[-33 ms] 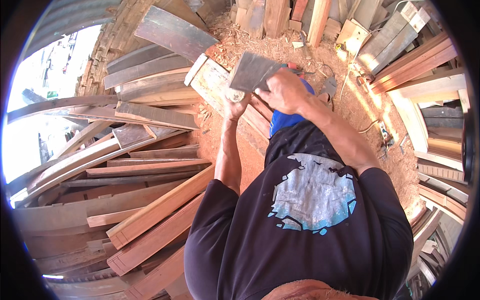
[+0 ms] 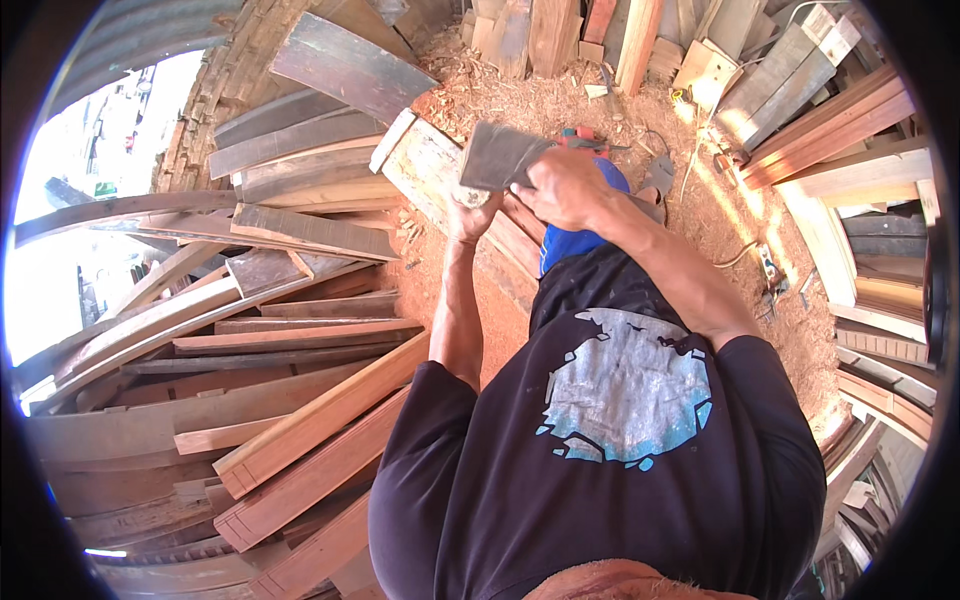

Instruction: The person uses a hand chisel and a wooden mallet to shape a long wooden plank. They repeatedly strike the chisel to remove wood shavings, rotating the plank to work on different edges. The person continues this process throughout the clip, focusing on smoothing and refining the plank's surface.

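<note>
My right hand (image 2: 570, 188) grips a dark grey, flat, roughly rectangular piece (image 2: 502, 156) by its right edge; I cannot tell whether it is a blade or an abrasive sheet. Just below it, my left hand (image 2: 470, 220) is closed around a pale, rough-ended piece of wood (image 2: 474, 195). The flat piece overlaps the top of that wood, so whether they touch is unclear. Beneath both hands lies a thick, light-coloured wooden beam (image 2: 420, 160).
A red tool (image 2: 580, 135) lies in the shavings beyond my right hand. Planks (image 2: 320, 400) are stacked along the left, and timber (image 2: 830, 125) lines the right. Sawdust covers the floor (image 2: 770, 220), where cords (image 2: 690, 165) run. A dark board (image 2: 350, 65) leans at the far left.
The dark flat piece has dropped slightly and tilted, with my right hand moving a little down and left. My left hand stays nearly in place.
</note>
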